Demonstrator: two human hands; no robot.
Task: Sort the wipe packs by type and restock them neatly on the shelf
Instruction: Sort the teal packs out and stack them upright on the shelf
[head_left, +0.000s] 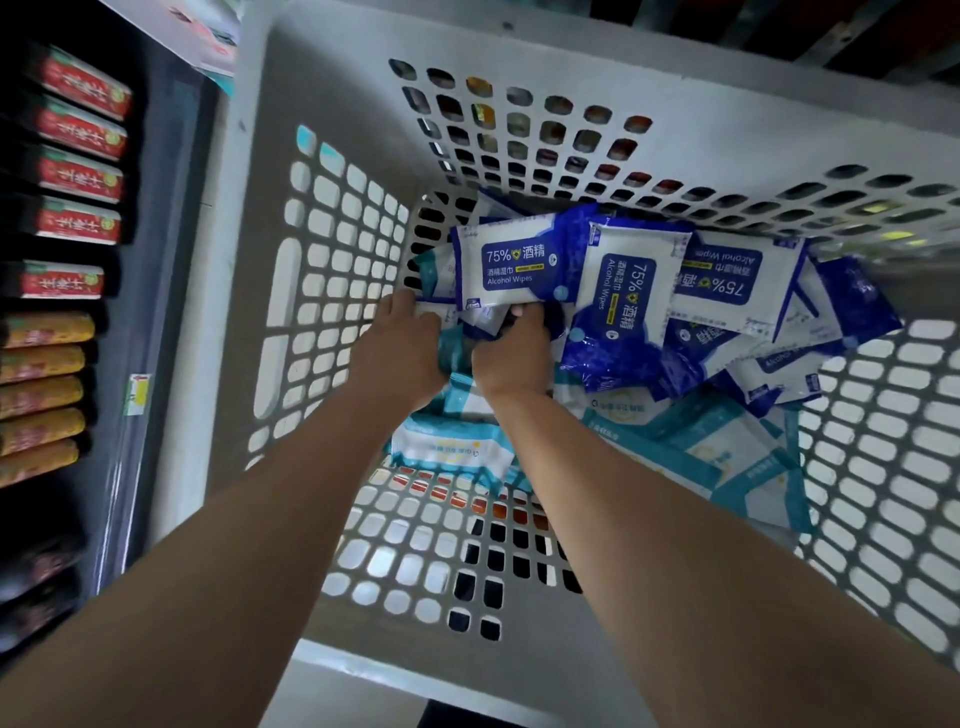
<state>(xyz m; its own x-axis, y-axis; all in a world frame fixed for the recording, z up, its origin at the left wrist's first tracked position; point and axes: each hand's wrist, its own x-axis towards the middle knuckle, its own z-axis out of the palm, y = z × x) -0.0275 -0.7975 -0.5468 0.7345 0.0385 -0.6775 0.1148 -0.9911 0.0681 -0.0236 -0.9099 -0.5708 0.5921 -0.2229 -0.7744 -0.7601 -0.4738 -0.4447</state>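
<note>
White perforated plastic basket (332, 104) fills the centre. Red printed cartons (80, 174) line the left; orange-yellow packets (44, 364) lie below them.

Dim, cool and uneven light. The pale grey perforated plastic basket (332, 93) is brightest at 9 and 4 o'clock, where white glows through its holes; the holes at 12 o'clock stay dark. The glossy blue-and-white plastic wipe packs (511, 260) at the centre are sharp, with a soft sheen. The dark shelf (171, 234) at 9 o'clock is underexposed, its red packets (78, 130) soft and smeared. Wide-angle distortion bends the basket rim, and the corners blur
</note>
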